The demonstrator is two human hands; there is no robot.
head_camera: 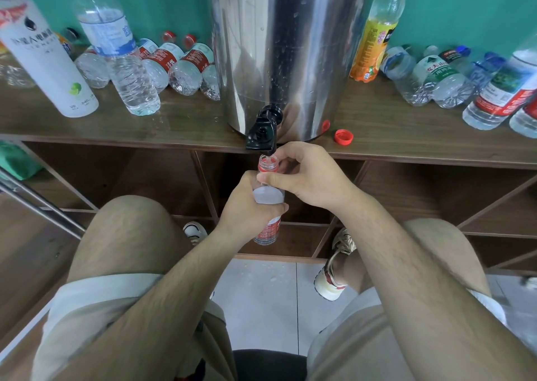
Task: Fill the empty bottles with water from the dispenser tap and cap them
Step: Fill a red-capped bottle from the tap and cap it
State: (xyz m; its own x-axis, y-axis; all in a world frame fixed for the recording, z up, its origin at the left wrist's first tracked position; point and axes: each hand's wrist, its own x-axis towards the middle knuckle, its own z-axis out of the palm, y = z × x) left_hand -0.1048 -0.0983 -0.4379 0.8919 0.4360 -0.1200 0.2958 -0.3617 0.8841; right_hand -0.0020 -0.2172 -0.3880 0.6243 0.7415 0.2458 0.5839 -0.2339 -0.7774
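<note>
Two hands meet just under the table point(406, 132) edge, forearms reaching forward over the knees. Left hand point(250, 215) comes up from below, fingers wrapped tight round the middle of the bottle point(268, 195), holding it upright. Right hand point(308, 177) comes in from the right, wrist bent; thumb lies across the bottle's shoulder, fingers curled close round the neck. Bottle's open mouth sits directly beneath the black tap point(261, 132) of the steel dispenser point(290, 46), nearly touching the spout. Red cap point(343, 136) lies on the table, right of the dispenser.
</note>
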